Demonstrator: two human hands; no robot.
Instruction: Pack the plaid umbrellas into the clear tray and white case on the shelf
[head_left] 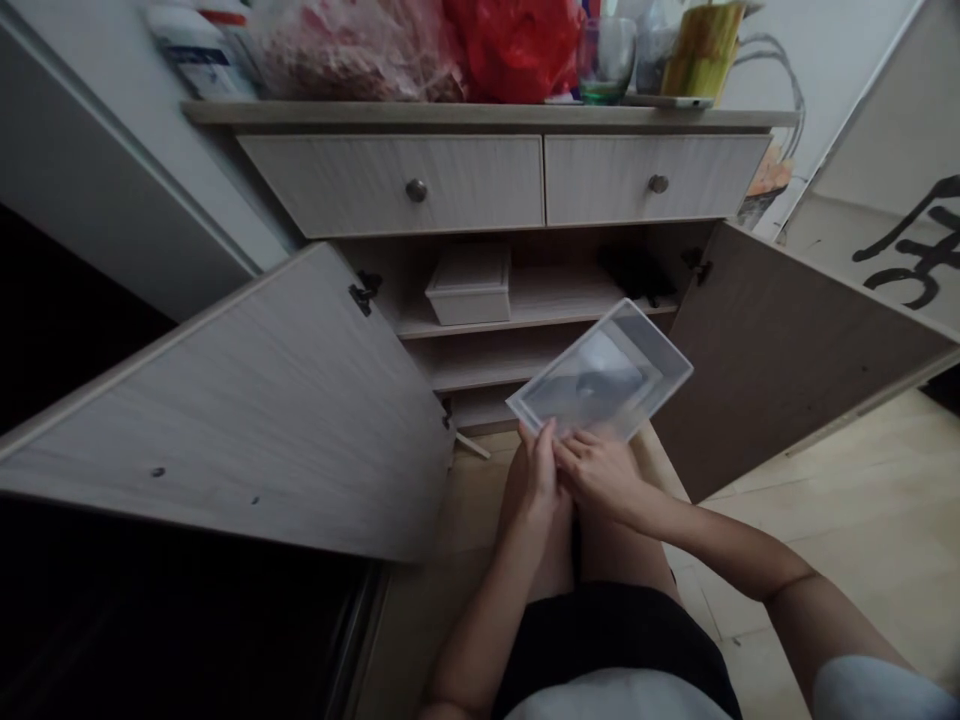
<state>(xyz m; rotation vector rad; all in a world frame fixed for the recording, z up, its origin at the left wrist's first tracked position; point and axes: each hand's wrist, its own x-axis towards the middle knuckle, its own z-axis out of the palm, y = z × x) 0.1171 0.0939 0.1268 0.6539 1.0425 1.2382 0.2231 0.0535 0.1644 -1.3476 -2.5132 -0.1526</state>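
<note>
Head view: left hand (pixel 537 458) pinched clear box (pixel 592 375) by near edge, before open cabinet (pixel 480 185); right hand (pixel 601 472) at same edge, blurred, grip couldn't tell. Steady two-handed support probably worked best.

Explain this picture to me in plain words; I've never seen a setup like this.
There is no machine here, only a person's bare hands. The single picture comes from a camera worn on the head, looking forward and down. The left hand and right hand meet at the near edge of a clear rectangular plastic piece, held up above the knees; the right fingers are blurred. Ahead stands a cabinet with its doors open. A pale box sits on its upper shelf. On top are a red bag and a drinking glass, among other things.
</note>
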